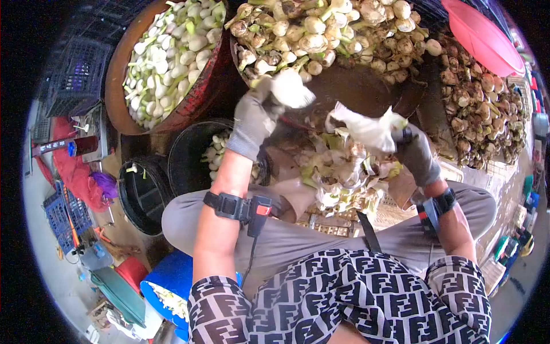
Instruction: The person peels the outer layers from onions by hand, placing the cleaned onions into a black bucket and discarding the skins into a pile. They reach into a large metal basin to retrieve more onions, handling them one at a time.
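My left hand (253, 121), in a grey glove, is closed around a clean white garlic bulb (291, 90) held over the rim of the metal basin. To its right, my right hand (418, 153), gloved too, grips a loose sheet of white garlic skin (366, 129); a small dark thing shows at the fingertips, but I cannot make out what it is. Peeled-off skins and leaves (349, 180) lie heaped below both hands, between my knees. Unpeeled garlic bulbs (321, 34) with soil on them fill the back of the basin (344, 92).
A large rusty-rimmed tub (114, 97) of white garlic stands at the back left. Black buckets (143, 198) sit by my left knee. More soiled garlic (481, 109) is piled at the right under a pink basin (484, 37). A blue bucket (166, 272) stands at the lower left.
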### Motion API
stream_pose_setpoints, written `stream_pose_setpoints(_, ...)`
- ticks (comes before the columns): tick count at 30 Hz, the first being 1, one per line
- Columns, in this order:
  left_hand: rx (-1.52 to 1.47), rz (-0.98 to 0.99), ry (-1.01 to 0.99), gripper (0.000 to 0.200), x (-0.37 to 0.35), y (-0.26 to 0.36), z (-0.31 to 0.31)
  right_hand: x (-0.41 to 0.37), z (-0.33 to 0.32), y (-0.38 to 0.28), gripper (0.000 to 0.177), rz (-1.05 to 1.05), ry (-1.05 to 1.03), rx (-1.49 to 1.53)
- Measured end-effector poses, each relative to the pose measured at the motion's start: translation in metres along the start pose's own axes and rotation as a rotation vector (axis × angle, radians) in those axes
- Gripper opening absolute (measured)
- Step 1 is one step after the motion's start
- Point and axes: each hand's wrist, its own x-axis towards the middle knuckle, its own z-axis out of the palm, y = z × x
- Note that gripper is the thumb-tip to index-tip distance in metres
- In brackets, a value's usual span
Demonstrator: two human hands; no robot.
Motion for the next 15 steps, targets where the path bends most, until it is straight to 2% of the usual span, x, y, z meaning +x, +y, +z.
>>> stream_pose_setpoints(1,-0.229,0.077,0.071,0.028,0.002,0.004,0.001,-0.008,-0.005,0.01,0.017,0.114,-0.062,0.193)
stream_pose_setpoints(3,-0.407,0.282,0.291,0.034,0.002,0.032,-0.001,-0.021,-0.015,0.021,0.023,0.204,-0.321,0.02)
stream_pose_setpoints(4,-0.384,0.379,0.251,0.036,-0.005,0.05,-0.002,-0.019,-0.018,0.04,0.031,0.643,-0.532,-0.205)
stream_pose_setpoints(5,-0.358,0.475,0.21,0.039,-0.012,0.064,0.002,-0.01,-0.005,0.0,0.035,0.462,-0.655,-0.669)
stream_pose_setpoints(7,-0.427,0.444,0.181,0.043,-0.024,0.081,0.018,0.003,0.001,0.01,0.035,0.135,-0.569,-0.989)
stream_pose_setpoints(9,-0.4,0.388,0.11,0.043,-0.027,0.079,0.03,0.045,0.014,0.012,0.038,0.008,-0.337,-0.765)
stream_pose_setpoints(11,-0.339,0.298,-0.007,0.039,-0.021,0.07,0.029,0.095,0.037,0.016,0.039,-0.379,-0.222,-0.719)
stream_pose_setpoints(12,-0.325,0.254,0.019,0.035,-0.021,0.068,0.032,0.118,0.055,0.01,0.04,-0.319,-0.295,-0.634)
stream_pose_setpoints(14,-0.307,0.26,0.025,0.033,-0.018,0.066,0.034,0.167,0.102,0.02,0.041,-0.424,-0.301,-0.767)
stream_pose_setpoints(15,-0.3,0.281,0.031,0.033,-0.016,0.066,0.035,0.189,0.128,0.035,0.041,-0.593,-0.228,-0.984)
